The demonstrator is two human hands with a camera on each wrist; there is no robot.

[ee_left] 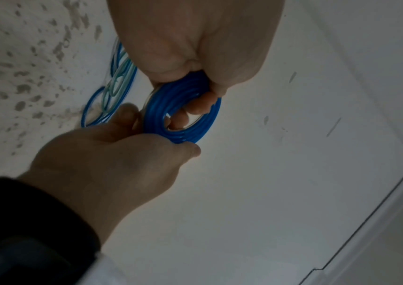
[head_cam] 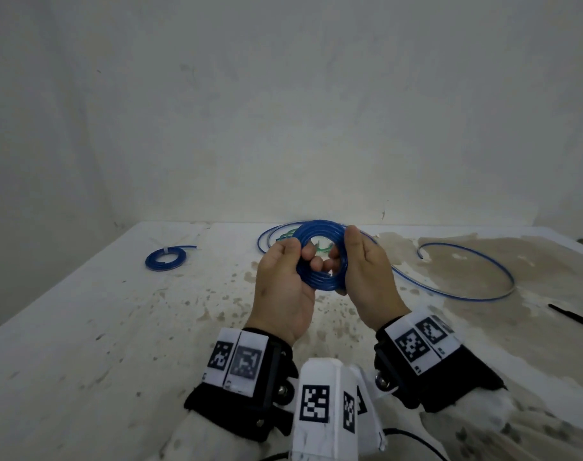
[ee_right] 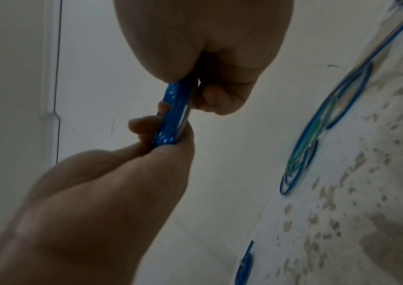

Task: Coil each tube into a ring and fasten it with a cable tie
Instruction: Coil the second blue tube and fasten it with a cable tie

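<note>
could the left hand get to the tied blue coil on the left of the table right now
Probably not at once. The path looks free: the tied coil lies alone on the table, left of the left hand. But that hand grips the blue ring with the right hand, so it must let go first.

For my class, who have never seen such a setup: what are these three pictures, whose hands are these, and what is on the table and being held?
A person wears three cameras: one on the head, one on each wrist. The head view shows both hands above a stained white table. The left hand and right hand grip a coiled blue tube between them. On the table lie a finished blue ring fastened with a white cable tie, loose blue tubing, and greenish tubing. The wrist views show the same coil up close.
</note>
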